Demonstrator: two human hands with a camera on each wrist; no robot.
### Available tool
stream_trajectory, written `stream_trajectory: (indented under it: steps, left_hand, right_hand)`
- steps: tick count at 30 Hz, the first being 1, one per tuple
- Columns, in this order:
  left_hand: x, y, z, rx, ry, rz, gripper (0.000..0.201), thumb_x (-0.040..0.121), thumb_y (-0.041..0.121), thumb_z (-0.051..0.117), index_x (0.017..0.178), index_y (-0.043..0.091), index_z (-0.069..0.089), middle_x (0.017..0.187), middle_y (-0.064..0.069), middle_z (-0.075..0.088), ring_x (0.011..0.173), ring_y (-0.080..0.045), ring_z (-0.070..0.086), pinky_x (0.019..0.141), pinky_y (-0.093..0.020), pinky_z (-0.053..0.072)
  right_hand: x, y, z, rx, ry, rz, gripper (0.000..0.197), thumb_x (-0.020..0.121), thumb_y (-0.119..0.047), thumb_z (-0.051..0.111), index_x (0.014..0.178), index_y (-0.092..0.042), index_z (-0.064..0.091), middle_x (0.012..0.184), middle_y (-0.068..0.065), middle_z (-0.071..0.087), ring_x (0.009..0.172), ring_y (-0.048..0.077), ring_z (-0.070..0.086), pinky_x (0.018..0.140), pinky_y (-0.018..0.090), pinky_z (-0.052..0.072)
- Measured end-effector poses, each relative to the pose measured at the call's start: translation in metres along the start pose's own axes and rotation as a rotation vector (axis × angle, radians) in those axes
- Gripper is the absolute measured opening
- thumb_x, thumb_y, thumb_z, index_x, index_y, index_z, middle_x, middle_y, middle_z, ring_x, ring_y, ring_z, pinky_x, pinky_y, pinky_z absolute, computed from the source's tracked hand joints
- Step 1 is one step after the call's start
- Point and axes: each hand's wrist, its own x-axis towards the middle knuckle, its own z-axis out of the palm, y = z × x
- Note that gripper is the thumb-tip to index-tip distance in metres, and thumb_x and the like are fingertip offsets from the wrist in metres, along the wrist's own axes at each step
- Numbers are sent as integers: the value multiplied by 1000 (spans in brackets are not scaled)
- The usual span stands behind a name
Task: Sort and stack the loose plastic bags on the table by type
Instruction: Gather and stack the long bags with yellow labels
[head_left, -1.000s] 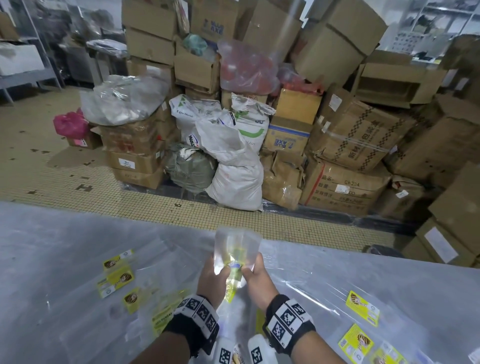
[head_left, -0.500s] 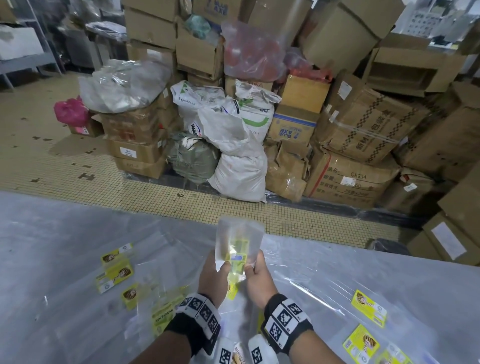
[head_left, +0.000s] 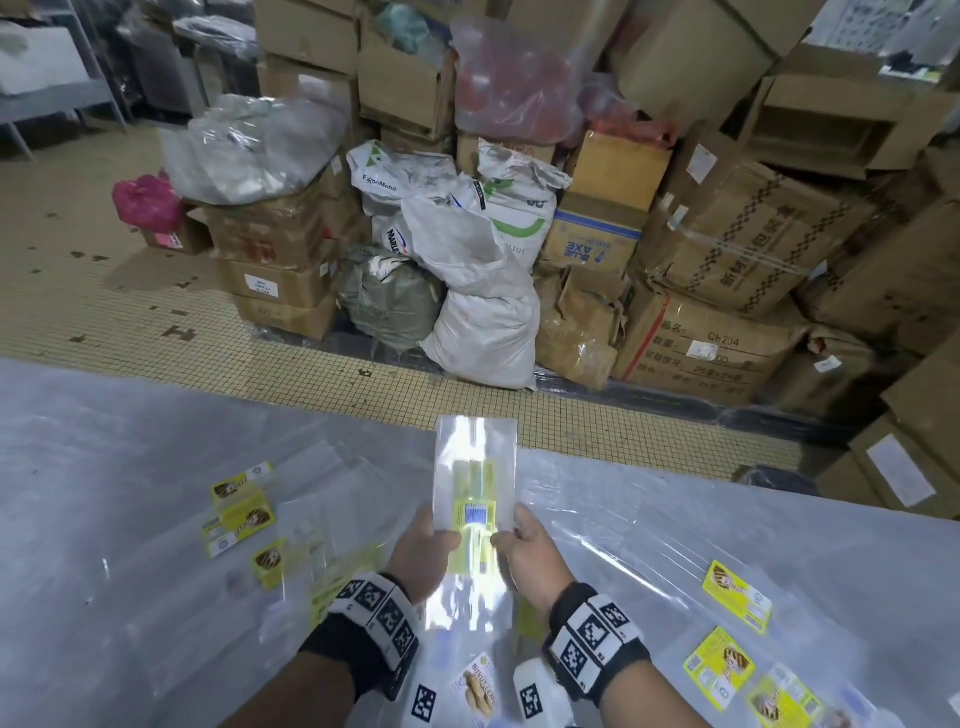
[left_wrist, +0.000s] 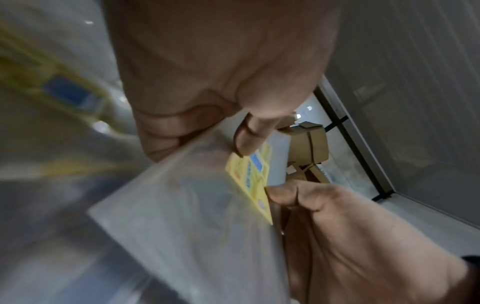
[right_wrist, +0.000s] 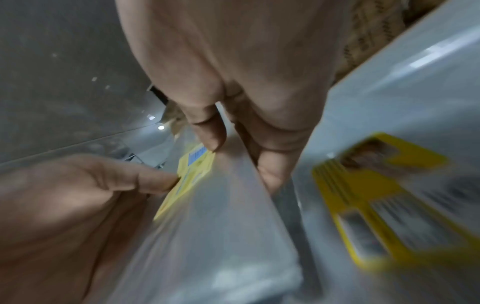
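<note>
A clear plastic bag (head_left: 475, 467) with a yellow label and blue barcode stands upright over the table's middle, held at both side edges. My left hand (head_left: 441, 538) pinches its left edge, thumb (left_wrist: 249, 142) on the label (left_wrist: 257, 174). My right hand (head_left: 506, 538) pinches the right edge, thumb (right_wrist: 210, 131) in front and fingers (right_wrist: 272, 160) behind the bag (right_wrist: 221, 216). Loose clear bags with yellow labels lie flat on the table at the left (head_left: 241, 512) and at the right (head_left: 737, 597).
The table (head_left: 104, 441) is covered with clear plastic sheeting. More labelled bags (head_left: 480, 680) lie under my wrists. Beyond the far edge is a tiled floor (head_left: 130, 312), then stacked cardboard boxes (head_left: 727, 249) and white sacks (head_left: 483, 322).
The bag held between my hands has gone from curled and crumpled to flat and squared. Both hands keep their hold and stay at about the same spot.
</note>
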Motion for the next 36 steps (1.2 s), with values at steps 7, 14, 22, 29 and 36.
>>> stream_trajectory:
  steps: [7,14,22,29,36]
  left_hand:
    - [-43,-49,-1,134,-64,-52,7,73,21,54,68,18,57,64,4,60,59,-14,56,65,-43,54]
    - [-78,-70,-56,638,380,-332,49,75,26,59,118,43,44,131,1,34,123,-28,32,108,-43,27]
    - [-90,-79,-65,822,277,-369,69,79,33,56,140,46,24,143,-3,20,130,-30,24,108,-46,25]
    - [-99,-85,-73,938,205,-231,74,66,47,64,135,41,35,137,-1,25,134,-27,18,108,-43,24]
    - [-111,-86,-68,932,234,-215,41,71,58,56,103,35,46,112,7,40,113,-19,42,102,-42,25]
  right_hand:
    - [-42,39,10,184,-52,223,27,89,12,38,78,-7,54,33,-9,43,23,5,32,27,19,23]
    - [-54,79,15,105,51,311,26,85,11,41,73,-9,52,42,-4,35,33,11,26,37,19,15]
    - [-62,91,19,95,78,274,10,82,-1,49,87,-3,58,44,-2,32,39,14,20,38,16,15]
    - [-66,100,19,178,106,283,22,81,0,49,100,4,61,52,4,30,41,13,16,41,19,10]
    - [-65,105,19,153,108,263,33,90,6,43,104,-10,68,63,14,48,41,14,26,38,19,17]
